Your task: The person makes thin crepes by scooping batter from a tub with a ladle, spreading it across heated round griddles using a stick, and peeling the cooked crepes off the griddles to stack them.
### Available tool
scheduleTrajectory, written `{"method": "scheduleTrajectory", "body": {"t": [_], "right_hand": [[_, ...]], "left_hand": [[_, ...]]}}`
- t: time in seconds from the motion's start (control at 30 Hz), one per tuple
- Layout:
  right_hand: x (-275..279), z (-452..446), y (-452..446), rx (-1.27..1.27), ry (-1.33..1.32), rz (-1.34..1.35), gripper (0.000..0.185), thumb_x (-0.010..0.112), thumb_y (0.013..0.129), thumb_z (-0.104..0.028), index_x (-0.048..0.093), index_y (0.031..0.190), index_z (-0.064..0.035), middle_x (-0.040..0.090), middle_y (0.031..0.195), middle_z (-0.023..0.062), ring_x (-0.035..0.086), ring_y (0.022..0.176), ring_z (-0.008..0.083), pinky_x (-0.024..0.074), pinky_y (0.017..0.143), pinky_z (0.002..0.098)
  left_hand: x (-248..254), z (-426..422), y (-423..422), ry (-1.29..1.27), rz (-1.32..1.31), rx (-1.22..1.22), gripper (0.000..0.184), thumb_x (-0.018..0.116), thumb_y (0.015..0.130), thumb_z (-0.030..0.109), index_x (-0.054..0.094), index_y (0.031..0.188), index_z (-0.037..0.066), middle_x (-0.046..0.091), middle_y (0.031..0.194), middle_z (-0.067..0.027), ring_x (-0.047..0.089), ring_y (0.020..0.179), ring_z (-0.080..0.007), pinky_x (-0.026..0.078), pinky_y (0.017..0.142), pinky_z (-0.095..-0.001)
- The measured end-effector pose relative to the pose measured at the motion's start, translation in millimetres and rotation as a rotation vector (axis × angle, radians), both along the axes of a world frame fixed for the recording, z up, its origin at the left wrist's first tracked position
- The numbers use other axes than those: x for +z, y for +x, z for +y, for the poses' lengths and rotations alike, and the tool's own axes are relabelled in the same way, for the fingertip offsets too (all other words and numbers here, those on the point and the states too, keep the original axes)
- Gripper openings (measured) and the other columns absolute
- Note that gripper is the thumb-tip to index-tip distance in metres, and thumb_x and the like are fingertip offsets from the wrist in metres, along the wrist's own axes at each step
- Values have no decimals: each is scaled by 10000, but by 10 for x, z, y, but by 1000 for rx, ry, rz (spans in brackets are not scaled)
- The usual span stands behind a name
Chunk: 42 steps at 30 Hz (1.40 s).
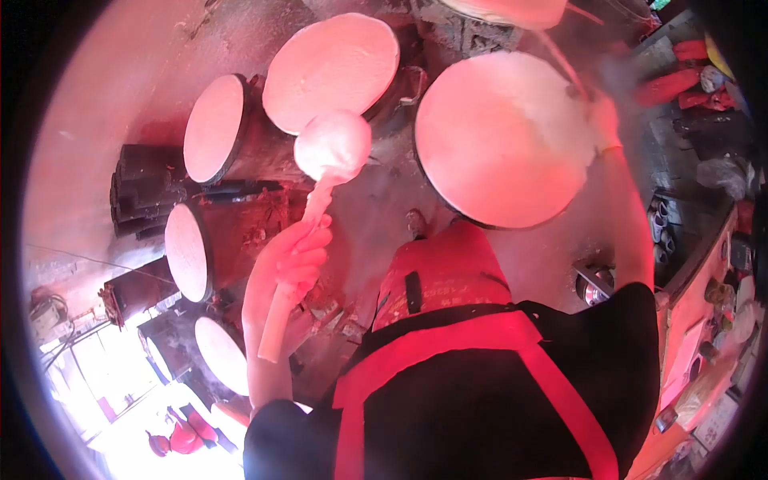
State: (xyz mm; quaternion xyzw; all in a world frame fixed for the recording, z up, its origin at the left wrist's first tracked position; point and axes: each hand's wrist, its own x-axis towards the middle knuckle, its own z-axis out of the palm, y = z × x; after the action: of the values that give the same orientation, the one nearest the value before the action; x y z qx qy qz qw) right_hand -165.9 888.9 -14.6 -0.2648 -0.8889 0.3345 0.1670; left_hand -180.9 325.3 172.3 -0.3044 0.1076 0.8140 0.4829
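Note:
My left hand (300, 254) is closed around a pale wooden handle (278, 320). At the handle's upper end sits a rounded, pale, soft-looking lump (334, 144), overlapping the lower edge of an upper round griddle with a pale surface (330, 70). My right hand (602, 124) is stretched out at the right edge of a larger pale round griddle (500, 144). A thin stick (564, 62) runs up and left from its closed fingers, which steam partly blurs. Whether the stick touches the griddle's surface is unclear.
More pale rounds (214, 128) (186, 252) (222, 354) line the left side. Another round (512, 10) is cut off at the top. A metal bowl-like object (594, 286) lies below my right arm. A cluttered table (680, 344) stands at the right.

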Motion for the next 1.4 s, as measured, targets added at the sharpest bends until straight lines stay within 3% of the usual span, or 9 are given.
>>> {"method": "scheduleTrajectory", "body": {"t": [0.27,0.6,0.63,0.8,0.83,0.9,0.97,1.23,1.4], "right_hand": [[997,499,-653,89,-152,23,344,699,835,-226,688,1072,23,667,953,22,583,869,107,463,788,258],[2829,884,-2271,86,1544,21,500,585,876,-359,534,1320,-134,668,1137,122,629,1037,339,501,876,421],[2797,311,-2488,-71,1057,15,519,607,840,-308,529,1336,-176,647,1177,104,615,1083,305,517,866,402],[1057,364,-3494,27,1421,-152,321,579,846,-294,622,1130,-150,662,1035,63,659,934,245,532,783,401],[346,549,-3670,37,591,64,315,564,863,-281,596,1154,-166,648,1036,41,644,958,216,542,758,398],[-131,347,-3651,167,1363,-123,333,606,843,-260,588,1163,-171,631,1043,29,628,987,222,542,723,402],[-378,153,-3593,171,1079,-120,370,636,818,-215,579,1182,-184,598,1077,37,613,983,230,532,758,391],[120,-372,-2794,12,851,-41,385,675,817,-268,589,1175,-155,604,1007,69,600,969,269,523,774,429],[715,-885,-794,283,-231,173,392,528,955,-195,510,1319,-49,615,973,130,629,864,227,484,780,348]], "left_hand": [[-96,50,-488,144,-182,-55,228,322,1047,144,430,1136,-37,403,744,-45,388,512,-111,355,441,-245],[-127,166,-2109,-57,60,-305,150,476,981,108,465,1095,11,408,689,-13,360,466,-59,296,359,-176],[-106,180,-2309,-42,74,-320,150,476,981,108,465,1095,11,408,689,-13,360,466,-59,296,359,-176],[1,227,-3045,-279,343,-444,179,495,984,153,476,1113,31,425,717,4,353,477,-28,271,382,-155],[14,241,-3156,-318,389,-455,181,494,985,155,475,1115,31,428,724,4,353,477,-30,271,386,-156],[67,309,-3300,-340,335,-411,177,465,995,109,451,1136,2,387,716,-5,334,460,-28,279,357,-148],[99,337,-3349,-375,354,-376,174,457,1001,111,449,1136,2,383,719,-3,333,462,-24,277,361,-145],[236,495,-2766,-356,475,-416,165,453,1001,132,452,1135,35,416,736,-1,354,491,-36,264,391,-165],[343,882,-1875,-405,614,-545,200,507,979,153,487,1125,18,389,700,23,338,463,-25,260,361,-153]]}}
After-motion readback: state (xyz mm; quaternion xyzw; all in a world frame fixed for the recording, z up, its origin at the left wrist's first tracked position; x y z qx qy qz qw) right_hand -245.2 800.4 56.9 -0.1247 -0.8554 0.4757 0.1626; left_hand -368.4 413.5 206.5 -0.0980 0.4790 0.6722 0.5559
